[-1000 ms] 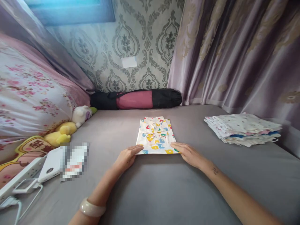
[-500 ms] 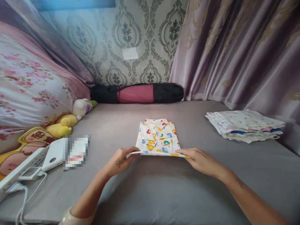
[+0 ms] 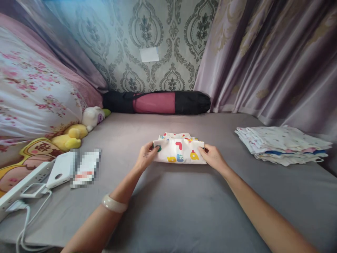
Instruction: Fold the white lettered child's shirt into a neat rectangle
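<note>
A small white shirt with colourful letter and animal prints lies in the middle of the grey bed sheet. Its lower part is lifted and folded up toward the collar, which peeks out behind the fold. My left hand pinches the left corner of the folded edge, thumb in front. At the right corner, my right hand grips the same edge between thumb and fingers. A pale bangle circles my left wrist.
A stack of folded cloths lies at the right. On the left are a power strip, a white power bank, a blurred-out packet and plush toys. A black and red roll bag lies along the wall.
Both hands have moved forward, away from me, bringing the shirt's lower edge up and over toward the collar. The shirt's front and pockets are now covered by the folded part.
</note>
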`<control>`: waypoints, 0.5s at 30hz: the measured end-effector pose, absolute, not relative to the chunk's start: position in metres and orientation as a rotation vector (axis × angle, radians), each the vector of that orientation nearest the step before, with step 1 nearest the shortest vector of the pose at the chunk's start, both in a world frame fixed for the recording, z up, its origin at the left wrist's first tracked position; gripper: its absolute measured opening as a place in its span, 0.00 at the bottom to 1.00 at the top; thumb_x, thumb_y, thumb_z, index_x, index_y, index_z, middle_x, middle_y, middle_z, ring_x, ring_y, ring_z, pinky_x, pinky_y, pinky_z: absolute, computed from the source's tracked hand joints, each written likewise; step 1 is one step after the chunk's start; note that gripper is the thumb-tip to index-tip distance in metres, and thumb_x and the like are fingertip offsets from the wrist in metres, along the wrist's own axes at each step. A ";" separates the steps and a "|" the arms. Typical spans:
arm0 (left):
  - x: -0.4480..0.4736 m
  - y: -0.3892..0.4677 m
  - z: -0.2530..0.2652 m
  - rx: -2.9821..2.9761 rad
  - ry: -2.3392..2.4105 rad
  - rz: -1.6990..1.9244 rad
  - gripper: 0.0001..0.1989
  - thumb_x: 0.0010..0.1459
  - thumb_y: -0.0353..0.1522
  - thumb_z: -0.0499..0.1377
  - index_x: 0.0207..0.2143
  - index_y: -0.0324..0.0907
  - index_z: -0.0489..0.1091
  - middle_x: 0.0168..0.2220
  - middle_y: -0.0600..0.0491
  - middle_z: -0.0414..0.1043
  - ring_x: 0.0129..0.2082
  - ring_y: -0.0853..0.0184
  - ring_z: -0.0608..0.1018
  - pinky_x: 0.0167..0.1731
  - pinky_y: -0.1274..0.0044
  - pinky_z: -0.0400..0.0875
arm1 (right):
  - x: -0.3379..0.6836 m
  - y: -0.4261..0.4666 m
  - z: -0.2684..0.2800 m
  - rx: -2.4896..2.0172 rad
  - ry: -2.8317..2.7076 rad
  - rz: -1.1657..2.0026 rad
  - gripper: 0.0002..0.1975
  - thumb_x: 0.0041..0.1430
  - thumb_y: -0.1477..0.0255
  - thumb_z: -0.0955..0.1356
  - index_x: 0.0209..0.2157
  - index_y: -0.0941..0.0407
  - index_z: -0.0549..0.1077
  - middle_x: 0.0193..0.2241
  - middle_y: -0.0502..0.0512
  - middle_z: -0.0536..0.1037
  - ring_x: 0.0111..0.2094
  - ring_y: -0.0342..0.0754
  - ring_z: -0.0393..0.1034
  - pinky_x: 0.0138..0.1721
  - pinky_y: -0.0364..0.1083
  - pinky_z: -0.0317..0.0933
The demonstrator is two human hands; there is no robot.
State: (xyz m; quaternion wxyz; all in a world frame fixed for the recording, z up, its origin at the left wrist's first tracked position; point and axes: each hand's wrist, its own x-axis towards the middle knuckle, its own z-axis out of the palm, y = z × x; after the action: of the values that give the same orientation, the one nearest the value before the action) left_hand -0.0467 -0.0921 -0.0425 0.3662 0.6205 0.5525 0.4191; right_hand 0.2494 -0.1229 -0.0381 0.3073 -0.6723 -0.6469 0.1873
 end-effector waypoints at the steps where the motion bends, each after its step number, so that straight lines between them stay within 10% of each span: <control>1: -0.043 -0.085 -0.046 1.598 1.467 1.078 0.11 0.52 0.37 0.55 0.32 0.39 0.72 0.24 0.57 0.69 0.26 0.69 0.69 0.25 0.80 0.60 | 0.248 -0.115 -0.040 -1.825 -1.709 0.462 0.14 0.59 0.64 0.62 0.31 0.58 0.74 0.23 0.50 0.74 0.25 0.45 0.66 0.26 0.41 0.55; 15: -0.015 -0.025 -0.063 1.939 1.956 0.748 0.10 0.65 0.35 0.47 0.36 0.45 0.67 0.35 0.50 0.75 0.36 0.63 0.75 0.29 0.77 0.58 | 0.227 -0.065 -0.047 -2.285 -1.746 0.177 0.16 0.68 0.65 0.56 0.42 0.57 0.72 0.43 0.61 0.77 0.43 0.51 0.71 0.35 0.44 0.55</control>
State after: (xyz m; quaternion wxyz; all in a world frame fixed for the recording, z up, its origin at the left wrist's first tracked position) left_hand -0.0155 -0.0251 -0.0631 0.1432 0.6723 0.6784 0.2593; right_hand 0.2274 -0.0653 -0.0469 0.1299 -0.7864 -0.6009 0.0610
